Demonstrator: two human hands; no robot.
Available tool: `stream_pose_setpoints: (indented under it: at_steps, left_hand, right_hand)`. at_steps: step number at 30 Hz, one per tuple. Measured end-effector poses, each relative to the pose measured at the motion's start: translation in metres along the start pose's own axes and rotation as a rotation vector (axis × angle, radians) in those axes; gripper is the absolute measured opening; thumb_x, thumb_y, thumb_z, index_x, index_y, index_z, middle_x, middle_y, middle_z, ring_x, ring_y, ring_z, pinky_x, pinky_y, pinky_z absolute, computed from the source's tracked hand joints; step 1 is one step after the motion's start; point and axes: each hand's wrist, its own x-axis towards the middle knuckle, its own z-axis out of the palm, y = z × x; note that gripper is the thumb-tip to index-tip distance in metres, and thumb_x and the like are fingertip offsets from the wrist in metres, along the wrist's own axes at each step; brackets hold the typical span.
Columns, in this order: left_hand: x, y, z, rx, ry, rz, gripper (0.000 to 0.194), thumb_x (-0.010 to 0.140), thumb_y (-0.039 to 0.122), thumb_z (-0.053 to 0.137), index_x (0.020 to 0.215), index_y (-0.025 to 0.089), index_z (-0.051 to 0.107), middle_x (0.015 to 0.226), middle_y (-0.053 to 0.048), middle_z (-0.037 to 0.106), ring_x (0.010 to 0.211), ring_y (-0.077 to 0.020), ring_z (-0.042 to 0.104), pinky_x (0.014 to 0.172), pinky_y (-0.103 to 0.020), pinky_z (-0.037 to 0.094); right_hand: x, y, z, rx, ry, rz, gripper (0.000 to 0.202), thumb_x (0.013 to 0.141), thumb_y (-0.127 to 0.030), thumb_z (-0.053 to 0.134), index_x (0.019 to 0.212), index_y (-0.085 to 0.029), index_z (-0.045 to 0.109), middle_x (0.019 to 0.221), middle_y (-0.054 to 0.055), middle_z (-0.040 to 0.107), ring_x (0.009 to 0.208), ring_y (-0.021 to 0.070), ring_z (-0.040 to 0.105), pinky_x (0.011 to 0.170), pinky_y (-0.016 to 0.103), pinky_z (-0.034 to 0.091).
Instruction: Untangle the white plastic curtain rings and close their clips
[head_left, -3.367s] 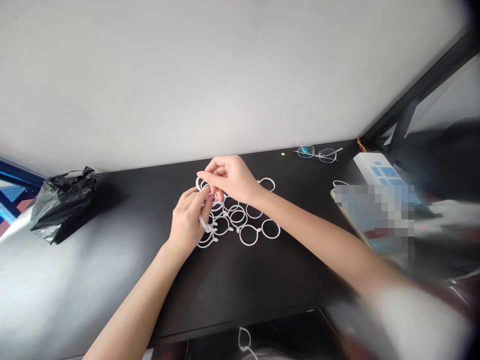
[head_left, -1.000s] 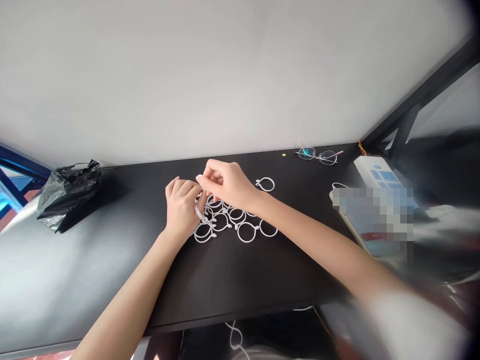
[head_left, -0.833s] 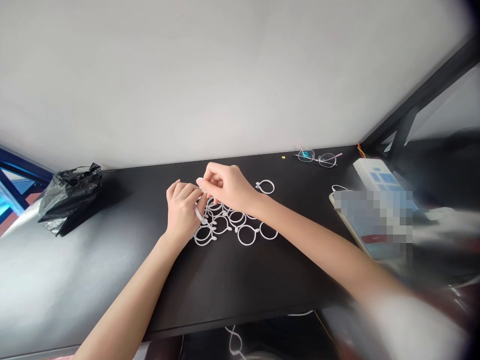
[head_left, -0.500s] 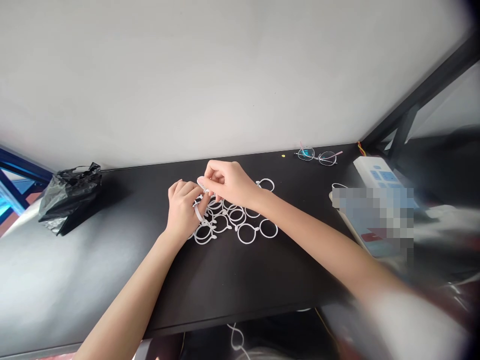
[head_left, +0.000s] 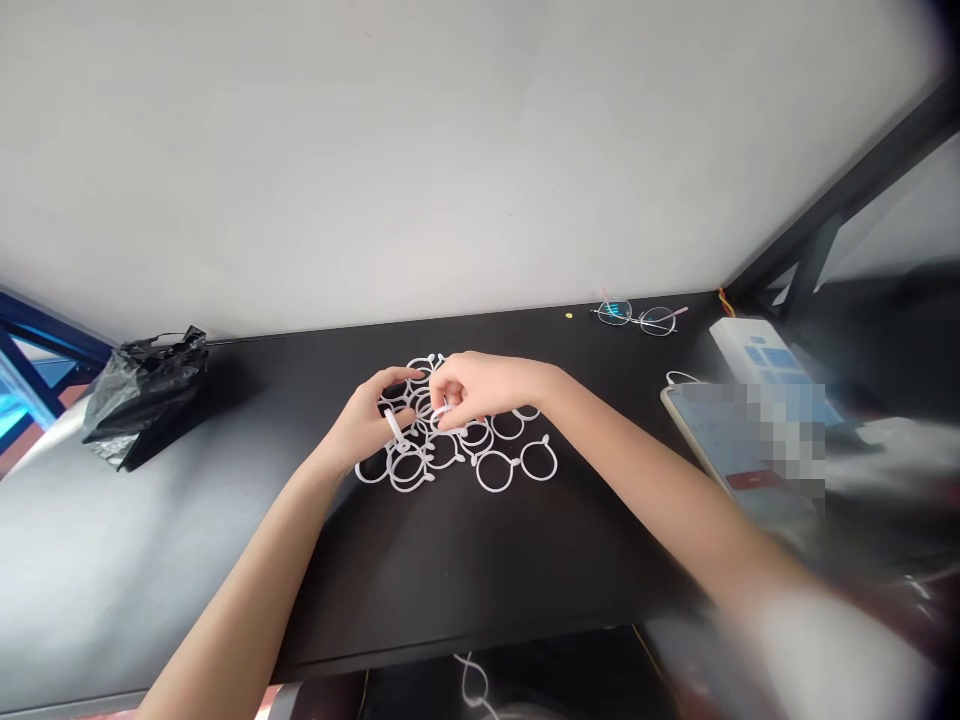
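Several thin white plastic rings [head_left: 495, 471], each with a small knob or tab, lie overlapping on the black table. My left hand [head_left: 371, 415] is over the left side of the pile with thumb and fingers apart. One white ring [head_left: 393, 427] stands edge-on at its thumb and seems looped around it. Just to the right, my right hand [head_left: 469, 388] is closed, thumb against bent fingers, on another white ring [head_left: 442, 412] that is partly hidden by the fingers. Some rings behind and below both hands are covered.
A crumpled black plastic bag [head_left: 146, 395] sits at the left of the black table [head_left: 420, 570]. Wire-framed glasses [head_left: 637, 318] lie near the back wall. On the right are a white-and-blue box [head_left: 750, 340] and a phone-like device [head_left: 694, 425] with a white cable, partly blurred.
My right hand has moved down and to the right, away from the left fingers, over the pile. My left hand has opened its fingers, uncovering more rings.
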Motion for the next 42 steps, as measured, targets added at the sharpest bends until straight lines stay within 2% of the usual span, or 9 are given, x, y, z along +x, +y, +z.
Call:
stream_pose_setpoints:
  at_steps: [4,7,13,17,21,29,33,37,42]
  left_hand:
    - [0.0,-0.001,-0.003,-0.006,-0.011,-0.026,0.045,0.07,0.019,0.058,0.114,0.024,0.062,0.123,-0.007,0.064,0.121,-0.0292,0.053,0.103,-0.046,0.04]
    - [-0.001,-0.001,-0.003,0.03,-0.056,-0.029,0.043,0.071,0.021,0.059,0.114,0.023,0.062,0.121,-0.007,0.064,0.118,-0.0282,0.055,0.102,-0.047,0.041]
    - [-0.002,0.001,0.001,0.11,-0.04,0.033,0.041,0.068,0.021,0.058,0.108,0.022,0.063,0.111,-0.007,0.067,0.096,-0.0239,0.063,0.083,-0.039,0.052]
    - [-0.003,0.001,0.006,0.183,-0.022,0.045,0.04,0.068,0.019,0.053,0.107,0.021,0.062,0.109,-0.006,0.065,0.086,-0.0204,0.062,0.07,-0.032,0.052]
    - [-0.003,0.001,0.006,0.196,-0.03,0.053,0.039,0.069,0.019,0.053,0.107,0.021,0.062,0.107,-0.006,0.065,0.083,-0.0188,0.06,0.07,-0.031,0.051]
    - [-0.003,0.004,0.007,0.125,-0.046,0.07,0.036,0.072,0.018,0.05,0.105,0.022,0.065,0.08,-0.001,0.063,0.073,-0.0169,0.058,0.065,-0.029,0.047]
    - [-0.002,0.008,0.005,0.004,0.013,0.049,0.029,0.076,0.018,0.051,0.102,0.021,0.065,0.084,-0.002,0.067,0.078,-0.0179,0.061,0.072,-0.031,0.048]
    - [-0.002,0.013,0.001,-0.164,0.134,-0.004,0.021,0.078,0.024,0.06,0.097,0.019,0.067,0.089,-0.005,0.069,0.083,-0.0202,0.064,0.076,-0.034,0.05]
    - [-0.001,0.016,-0.001,-0.369,0.312,-0.081,0.027,0.074,0.031,0.07,0.096,0.017,0.066,0.091,-0.007,0.07,0.086,-0.0208,0.066,0.078,-0.034,0.052]
  right_hand:
    - [0.003,0.003,0.003,-0.197,0.141,0.053,0.004,0.072,-0.015,0.065,0.075,-0.017,0.062,0.086,0.005,0.065,0.065,0.0129,0.056,0.053,0.023,0.037]
    - [0.004,0.005,0.006,-0.247,0.158,0.09,0.005,0.074,-0.013,0.063,0.073,-0.017,0.061,0.092,0.006,0.065,0.068,0.014,0.056,0.052,0.024,0.036]
    - [0.011,0.009,0.014,-0.279,0.187,0.113,0.009,0.07,-0.008,0.067,0.071,-0.015,0.061,0.088,0.007,0.065,0.068,0.0149,0.057,0.053,0.024,0.037]
    - [0.014,0.008,0.018,-0.336,0.21,0.115,0.014,0.068,-0.004,0.066,0.067,-0.015,0.057,0.081,0.007,0.064,0.065,0.0154,0.057,0.051,0.025,0.036]
    - [0.015,0.008,0.018,-0.329,0.195,0.127,0.015,0.068,-0.006,0.067,0.067,-0.016,0.055,0.08,0.007,0.064,0.061,0.0141,0.055,0.05,0.026,0.035]
    - [0.012,0.012,0.012,-0.288,0.126,0.152,0.016,0.064,-0.01,0.068,0.068,-0.017,0.055,0.077,0.003,0.062,0.053,0.011,0.051,0.047,0.025,0.033]
    - [0.004,0.009,0.003,-0.274,0.148,0.143,0.012,0.066,-0.013,0.066,0.07,-0.017,0.056,0.085,0.005,0.064,0.061,0.0132,0.055,0.048,0.024,0.035]
    - [-0.005,0.008,-0.007,-0.259,0.229,0.114,0.011,0.067,-0.013,0.065,0.074,-0.017,0.057,0.088,0.004,0.063,0.066,0.0133,0.055,0.052,0.024,0.038]
    - [-0.004,0.007,-0.009,-0.108,0.312,-0.005,0.02,0.067,-0.008,0.063,0.085,-0.016,0.061,0.084,0.002,0.063,0.062,0.0096,0.052,0.055,0.023,0.039]
